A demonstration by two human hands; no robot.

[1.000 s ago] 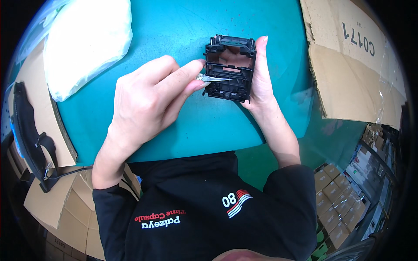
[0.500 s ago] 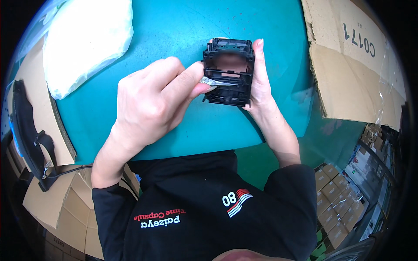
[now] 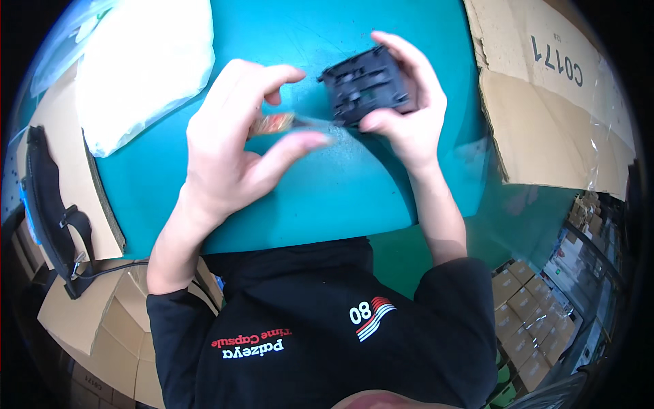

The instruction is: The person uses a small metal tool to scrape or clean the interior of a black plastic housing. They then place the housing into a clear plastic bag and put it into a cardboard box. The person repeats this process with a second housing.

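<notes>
My right hand [image 3: 419, 116] grips a black plastic housing [image 3: 368, 85], with the thumb on its near edge and the fingers behind it. The housing is tilted and shows a side with ribs and slots. To its left, my left hand [image 3: 235, 143] has thumb and forefinger spread apart, away from the housing. A slim pointed metal tool [image 3: 276, 124] with a reddish-yellow grip lies within that hand, held by the other fingers, which are partly hidden. Motion blurs the tool; its tip points toward the housing's lower left corner, and whether they touch I cannot tell.
A green mat [image 3: 327, 198] covers the table. At the far left lies a white plastic bag [image 3: 146, 68]. Cardboard flaps [image 3: 552, 102] rise on the right, with an open carton [image 3: 102, 320] at lower left. A black strap [image 3: 51, 204] hangs over the left cardboard.
The housing has turned in my right hand, showing another side. My left hand has drawn back a little, opened thumb and forefinger, and the tool's tip has left the housing's inside.
</notes>
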